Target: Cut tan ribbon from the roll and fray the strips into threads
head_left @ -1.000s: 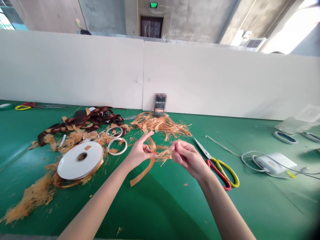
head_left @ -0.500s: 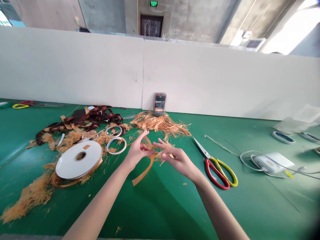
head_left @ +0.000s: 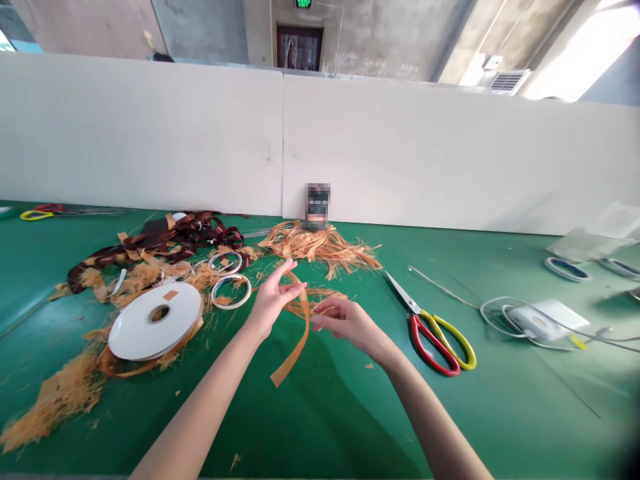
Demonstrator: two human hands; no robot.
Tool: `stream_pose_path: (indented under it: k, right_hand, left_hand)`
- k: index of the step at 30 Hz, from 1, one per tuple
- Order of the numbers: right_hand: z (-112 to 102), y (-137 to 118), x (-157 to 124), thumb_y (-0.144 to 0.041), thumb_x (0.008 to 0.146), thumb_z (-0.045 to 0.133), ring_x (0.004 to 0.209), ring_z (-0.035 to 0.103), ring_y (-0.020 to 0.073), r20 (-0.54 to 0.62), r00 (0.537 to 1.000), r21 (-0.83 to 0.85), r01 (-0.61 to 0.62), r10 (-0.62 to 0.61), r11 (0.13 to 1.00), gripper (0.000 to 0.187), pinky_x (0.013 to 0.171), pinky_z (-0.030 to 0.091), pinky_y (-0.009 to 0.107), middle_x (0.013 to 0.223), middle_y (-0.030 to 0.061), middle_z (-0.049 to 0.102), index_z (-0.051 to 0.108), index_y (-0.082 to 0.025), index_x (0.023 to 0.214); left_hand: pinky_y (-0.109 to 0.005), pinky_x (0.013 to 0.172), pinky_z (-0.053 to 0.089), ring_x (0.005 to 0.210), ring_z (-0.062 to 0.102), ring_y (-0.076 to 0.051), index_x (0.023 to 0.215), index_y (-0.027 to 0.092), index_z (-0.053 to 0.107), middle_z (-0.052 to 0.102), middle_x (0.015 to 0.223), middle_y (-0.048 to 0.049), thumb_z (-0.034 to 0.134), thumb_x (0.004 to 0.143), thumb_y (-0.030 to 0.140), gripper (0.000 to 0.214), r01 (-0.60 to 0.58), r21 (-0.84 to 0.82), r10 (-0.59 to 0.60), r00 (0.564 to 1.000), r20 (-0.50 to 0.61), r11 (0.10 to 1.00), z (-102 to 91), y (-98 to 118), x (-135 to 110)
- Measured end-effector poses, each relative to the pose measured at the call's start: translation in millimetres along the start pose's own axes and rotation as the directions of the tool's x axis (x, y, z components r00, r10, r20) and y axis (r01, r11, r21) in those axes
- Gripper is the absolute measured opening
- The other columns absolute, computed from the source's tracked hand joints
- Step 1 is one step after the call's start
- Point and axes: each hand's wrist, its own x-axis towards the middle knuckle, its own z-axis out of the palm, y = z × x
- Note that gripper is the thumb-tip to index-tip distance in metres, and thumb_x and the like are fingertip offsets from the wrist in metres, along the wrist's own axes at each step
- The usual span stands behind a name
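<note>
A tan ribbon [head_left: 299, 347] is pinched in my left hand [head_left: 271, 297], between thumb and fingers, and its loose end curves down toward the table. Just right of the ribbon, my right hand [head_left: 345, 319] has its thumb and fingertips closed together. What lies between those fingertips is too small to make out. Loose tan threads [head_left: 327, 293] show behind the two hands. Beyond them, a pile of tan frayed strips [head_left: 345, 252] lies in front of a small dark, blurred-out object [head_left: 318, 207] standing at the white panel.
Red-and-yellow scissors [head_left: 434, 333] lie right of my right hand. A white spool [head_left: 155, 321], tape rings [head_left: 231, 292], brown ribbon [head_left: 200, 233] and tan fluff [head_left: 60, 400] crowd the left. A white box with cables [head_left: 547, 320] sits far right. A white panel [head_left: 425, 147] bounds the green table.
My right hand's fingers, spread before, have closed into a pinch and moved slightly down beside the ribbon. The ribbon's hanging end has shifted a little right and down.
</note>
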Motion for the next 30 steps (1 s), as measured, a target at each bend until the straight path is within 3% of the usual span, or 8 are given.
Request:
stream_pose_path:
  k: [6,14,17,19,22,26,28,30]
  right_hand:
    - [-7,1,-8,-0.038,0.08,0.06,0.044,0.036,0.0076,0.11,0.994,-0.144,0.043,-0.027,0.989,0.026,0.045,0.028,0.023,0.047,-0.0054,0.044,0.066,-0.016,0.07]
    - [-11,-1,-25,-0.044,0.077,0.065,0.045,0.049,0.0102,0.136,0.989,-0.033,0.068,-0.063,0.997,0.029,0.047,0.04,0.025,0.056,-0.0007,0.058,0.07,-0.017,0.073]
    - [-14,-1,-26,-0.043,0.078,0.066,0.084,0.066,0.0213,0.006,0.966,0.045,0.258,-0.258,0.965,0.024,0.075,0.05,0.034,0.09,0.0084,0.072,0.072,-0.019,0.074]
    - [-15,-2,-26,-0.039,0.081,0.065,0.12,0.053,0.0259,-0.059,0.925,0.102,0.381,-0.376,0.919,0.02,0.097,0.042,0.039,0.119,0.0089,0.066,0.072,-0.022,0.075]
    - [-13,-4,-25,-0.037,0.085,0.062,0.135,0.038,0.0243,-0.093,0.895,0.315,0.443,-0.437,0.839,0.02,0.109,0.029,0.041,0.138,0.0043,0.053,0.068,-0.023,0.072]
    - [-4,-10,-18,-0.039,0.084,0.063,0.091,0.067,0.0193,-0.087,0.938,0.588,0.32,-0.335,0.743,0.025,0.092,0.045,0.038,0.136,0.006,0.056,0.056,-0.021,0.068]
    - [-1,-10,-12,-0.041,0.087,0.058,0.054,0.056,0.0092,-0.081,0.961,0.594,0.26,-0.265,0.761,0.027,0.069,0.049,0.032,0.116,0.0081,0.067,0.053,-0.02,0.07]
    - [1,-6,-5,-0.044,0.087,0.057,0.041,0.037,0.0053,-0.101,0.977,0.502,0.211,-0.186,0.839,0.027,0.051,0.04,0.026,0.087,0.005,0.071,0.053,-0.02,0.074]
  left_hand:
    - [-0.033,0.086,0.054,0.09,0.068,-0.017,0.13,0.029,0.052,0.04,0.148,-0.0063,0.075,0.067,0.01,0.069,-0.036,-0.064,0.035,0.999,-0.025,0.997,3.0,-2,3]
    - [-0.031,0.082,0.055,0.082,0.066,-0.013,0.126,0.024,0.056,0.044,0.144,-0.0086,0.074,0.062,0.005,0.068,0.017,-0.134,-0.03,0.994,-0.1,0.991,0.1,1,7]
    - [-0.031,0.08,0.055,0.08,0.066,-0.013,0.126,0.023,0.056,0.045,0.143,-0.0095,0.075,0.063,0.007,0.068,0.018,-0.058,-0.026,0.99,-0.14,0.998,-4.7,-8,9]
    - [-0.032,0.08,0.055,0.079,0.065,-0.013,0.126,0.024,0.055,0.045,0.143,-0.0094,0.076,0.063,0.009,0.068,0.012,-0.005,-0.013,0.989,-0.148,1.0,-6.8,-16,10]
    - [-0.031,0.077,0.055,0.077,0.065,-0.013,0.127,0.025,0.055,0.044,0.144,-0.0098,0.076,0.063,0.011,0.069,0.023,0.014,-0.021,0.989,-0.143,1.0,-6.5,-25,10]
    - [-0.029,0.075,0.055,0.077,0.064,-0.012,0.129,0.024,0.052,0.041,0.146,-0.0098,0.076,0.064,0.012,0.07,0.033,-0.002,-0.033,0.991,-0.127,0.999,-2.4,-32,10]
    - [-0.028,0.077,0.054,0.077,0.063,-0.011,0.129,0.025,0.051,0.041,0.146,-0.0095,0.076,0.065,0.013,0.07,0.009,0.002,-0.008,0.993,-0.119,1.0,-1.5,-33,11]
    - [-0.028,0.08,0.053,0.079,0.064,-0.011,0.129,0.025,0.051,0.041,0.146,-0.0093,0.076,0.065,0.014,0.07,-0.017,0.013,0.019,0.993,-0.119,1.0,-2.2,-31,12]
